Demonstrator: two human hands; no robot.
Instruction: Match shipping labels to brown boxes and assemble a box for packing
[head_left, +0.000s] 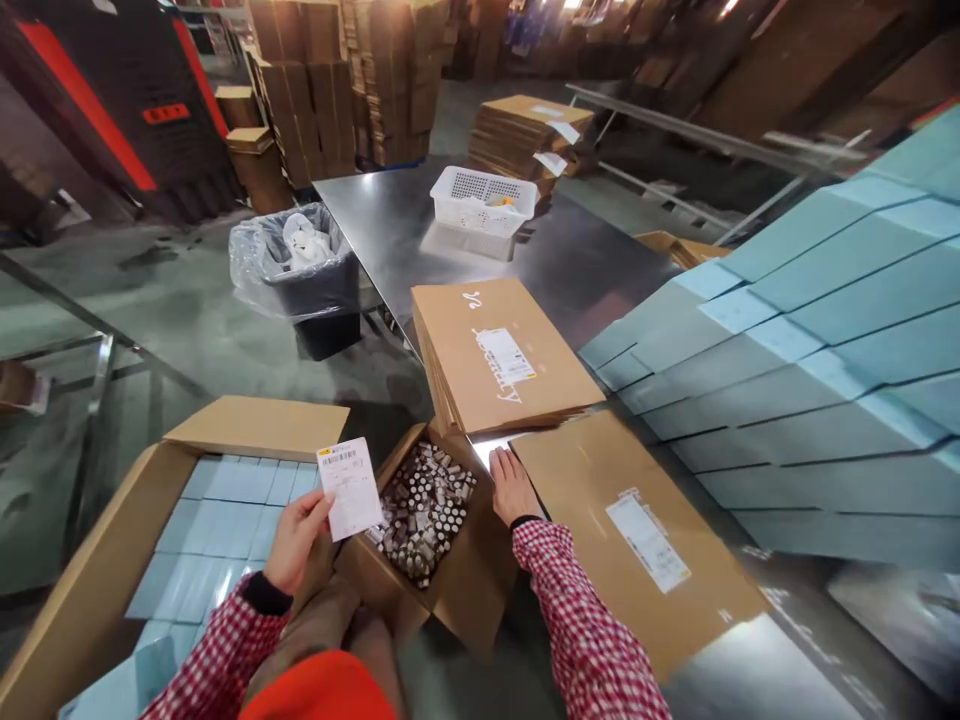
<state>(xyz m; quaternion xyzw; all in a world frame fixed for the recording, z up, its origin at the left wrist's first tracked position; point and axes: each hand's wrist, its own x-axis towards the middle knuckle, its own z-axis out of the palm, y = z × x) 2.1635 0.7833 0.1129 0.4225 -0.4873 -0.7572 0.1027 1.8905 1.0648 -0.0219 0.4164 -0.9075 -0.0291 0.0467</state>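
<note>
Between thumb and fingers, my left hand pinches a printed label slip with a barcode at its top. The slip is upright, partly in front of an open carton of small shiny capped bottles. My right hand lies with fingers stretched out at the metal table's edge, beside a flat cardboard carton that carries a white label. Just beyond it, a stack of flattened cartons has another label on top. To the left, a large open carton holds rows of light blue boxes.
Light blue boxes are piled high at the right. A white perforated basket stands on the metal table. Left of the table is a lined bin. Bundled cardboard stands behind, and a metal rail runs at left.
</note>
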